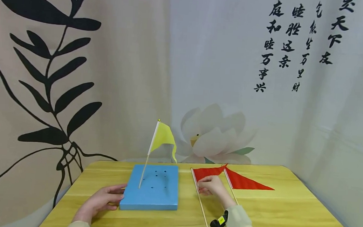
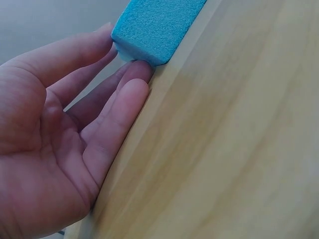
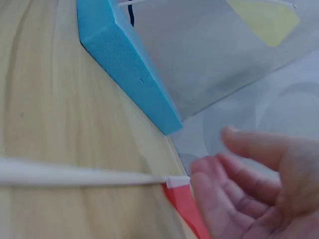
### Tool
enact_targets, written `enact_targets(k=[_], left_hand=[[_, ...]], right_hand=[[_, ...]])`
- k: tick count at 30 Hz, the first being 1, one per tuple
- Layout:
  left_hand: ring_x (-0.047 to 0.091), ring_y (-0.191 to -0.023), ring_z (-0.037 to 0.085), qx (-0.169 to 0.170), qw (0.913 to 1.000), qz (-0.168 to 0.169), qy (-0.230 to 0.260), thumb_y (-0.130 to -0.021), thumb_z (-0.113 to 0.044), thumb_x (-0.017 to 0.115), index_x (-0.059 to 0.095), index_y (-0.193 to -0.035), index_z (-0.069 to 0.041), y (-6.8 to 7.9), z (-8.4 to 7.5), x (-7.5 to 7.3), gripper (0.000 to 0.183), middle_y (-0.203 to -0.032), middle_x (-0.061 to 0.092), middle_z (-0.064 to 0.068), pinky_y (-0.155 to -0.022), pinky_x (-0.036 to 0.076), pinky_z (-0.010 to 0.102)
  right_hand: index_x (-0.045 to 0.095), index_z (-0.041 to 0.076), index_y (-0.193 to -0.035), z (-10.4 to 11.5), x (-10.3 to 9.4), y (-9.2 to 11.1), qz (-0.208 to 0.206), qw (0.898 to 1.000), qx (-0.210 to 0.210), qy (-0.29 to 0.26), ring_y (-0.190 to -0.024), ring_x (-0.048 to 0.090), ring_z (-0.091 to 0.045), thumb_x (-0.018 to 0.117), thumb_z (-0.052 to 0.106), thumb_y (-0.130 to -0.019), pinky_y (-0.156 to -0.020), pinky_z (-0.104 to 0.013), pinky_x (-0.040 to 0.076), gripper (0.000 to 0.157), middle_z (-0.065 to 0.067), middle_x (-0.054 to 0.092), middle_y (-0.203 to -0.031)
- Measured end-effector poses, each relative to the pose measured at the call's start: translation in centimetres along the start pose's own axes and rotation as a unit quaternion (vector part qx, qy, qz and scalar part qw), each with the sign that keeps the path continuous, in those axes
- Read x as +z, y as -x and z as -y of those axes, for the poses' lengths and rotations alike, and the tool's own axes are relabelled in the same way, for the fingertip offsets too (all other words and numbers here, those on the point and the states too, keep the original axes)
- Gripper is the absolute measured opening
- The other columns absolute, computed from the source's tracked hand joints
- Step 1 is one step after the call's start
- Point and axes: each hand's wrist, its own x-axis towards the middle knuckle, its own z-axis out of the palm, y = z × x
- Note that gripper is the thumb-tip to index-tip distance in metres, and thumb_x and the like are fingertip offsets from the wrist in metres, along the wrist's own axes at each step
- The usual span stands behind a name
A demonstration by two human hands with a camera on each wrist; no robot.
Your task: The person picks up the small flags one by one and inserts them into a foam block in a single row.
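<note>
My left hand (image 1: 102, 200) rests beside the blue foam block (image 1: 149, 205), its fingertips touching the left side near the front corner. The left wrist view shows relaxed fingers against that corner of the block (image 2: 157, 30). A yellow flag (image 1: 163, 137) stands in the block on a thin stick, leaning slightly right. Over the nearer of two red flags lying on the table, a red flag (image 1: 207, 171), is my right hand (image 1: 214, 187). In the right wrist view its thumb and fingers are apart beside the flag's stick (image 3: 75, 173), not pinching it.
Several small holes dot the block's top. Another red flag (image 1: 247, 181) lies to the right, its stick partly under my right forearm. The wooden table (image 1: 300, 220) ends at a printed curtain (image 1: 134, 71) behind.
</note>
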Motion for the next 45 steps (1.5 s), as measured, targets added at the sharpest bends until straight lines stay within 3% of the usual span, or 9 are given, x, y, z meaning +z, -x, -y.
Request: enact_targets(k=[4, 10, 18, 23, 26, 34, 40, 45], left_hand=[[0.062, -0.101, 0.024, -0.004, 1.0000, 0.002, 0.000, -0.092, -0.022, 0.069, 0.040, -0.146, 0.000, 0.1, -0.1, 0.0, 0.065, -0.142, 0.044, 0.026, -0.078, 0.054, 0.041], [0.062, -0.100, 0.023, -0.010, 0.9999, 0.003, -0.001, -0.091, -0.023, 0.069, 0.040, -0.146, -0.001, 0.3, -0.3, 0.2, 0.066, -0.141, 0.045, 0.025, -0.078, 0.054, 0.041], [0.062, -0.098, 0.022, -0.007, 1.0000, -0.002, 0.000, -0.091, -0.022, 0.069, 0.040, -0.146, -0.001, 0.1, -0.3, 0.1, 0.066, -0.140, 0.046, 0.025, -0.078, 0.054, 0.041], [0.062, -0.099, 0.022, -0.005, 1.0000, 0.003, 0.002, -0.092, -0.022, 0.068, 0.040, -0.146, -0.001, 0.0, -0.1, -0.1, 0.065, -0.140, 0.047, 0.024, -0.077, 0.054, 0.041], [0.062, -0.100, 0.022, -0.007, 1.0000, 0.005, 0.005, -0.092, -0.022, 0.068, 0.039, -0.147, -0.001, -0.1, 0.0, -0.2, 0.065, -0.141, 0.046, 0.024, -0.078, 0.054, 0.040], [0.062, -0.102, 0.024, -0.005, 1.0000, -0.001, -0.001, -0.092, -0.023, 0.069, 0.039, -0.147, -0.001, 0.0, -0.2, 0.0, 0.066, -0.142, 0.045, 0.025, -0.078, 0.054, 0.042], [0.062, -0.102, 0.025, -0.003, 1.0000, 0.000, -0.003, -0.092, -0.021, 0.068, 0.039, -0.146, 0.000, 0.2, -0.3, 0.0, 0.065, -0.142, 0.044, 0.026, -0.078, 0.054, 0.041], [0.062, -0.101, 0.023, -0.002, 1.0000, 0.000, 0.001, -0.092, -0.021, 0.068, 0.040, -0.146, -0.001, 0.4, -0.3, 0.1, 0.064, -0.141, 0.045, 0.025, -0.077, 0.055, 0.041]], right_hand=[[0.071, -0.009, -0.092, -1.0, -0.7, 0.6, 0.023, 0.999, 0.018, 0.040, -0.060, 0.063, -0.019, 0.069, 0.004, -0.087, -0.062, -0.036, 0.057, 0.014, -0.013, 0.068, -0.075], [0.072, -0.005, -0.083, -1.8, -1.1, 0.6, 0.033, 0.994, 0.028, 0.102, -0.056, 0.064, -0.019, 0.072, 0.004, -0.084, -0.055, -0.036, 0.056, 0.009, -0.010, 0.068, -0.070], [0.065, 0.003, -0.061, -1.4, -0.8, 1.4, 0.045, 0.988, 0.014, 0.146, -0.044, 0.053, -0.013, 0.083, 0.015, -0.075, -0.046, -0.032, 0.053, 0.027, -0.002, 0.056, -0.052], [0.050, 0.010, -0.048, -0.9, 0.2, 1.9, 0.025, 0.979, -0.009, 0.202, -0.038, 0.047, -0.011, 0.084, 0.012, -0.071, -0.039, -0.028, 0.047, 0.041, 0.002, 0.046, -0.043], [0.048, 0.012, -0.046, -0.9, 0.5, 2.0, 0.013, 0.974, -0.024, 0.227, -0.035, 0.047, -0.010, 0.081, 0.009, -0.070, -0.037, -0.029, 0.046, 0.041, 0.002, 0.047, -0.041], [0.054, 0.009, -0.051, -1.7, -0.1, 1.5, 0.000, 0.982, 0.007, 0.189, -0.036, 0.049, -0.011, 0.074, 0.010, -0.074, -0.038, -0.031, 0.048, 0.030, 0.000, 0.052, -0.046], [0.062, 0.001, -0.067, -2.1, -1.1, 1.4, 0.027, 0.995, 0.047, 0.088, -0.045, 0.058, -0.015, 0.069, 0.010, -0.081, -0.046, -0.033, 0.053, 0.018, -0.007, 0.062, -0.059], [0.067, -0.005, -0.083, -2.1, -1.6, 1.3, 0.066, 0.996, 0.063, 0.016, -0.053, 0.064, -0.017, 0.066, 0.010, -0.084, -0.050, -0.032, 0.054, 0.015, -0.010, 0.067, -0.066]])
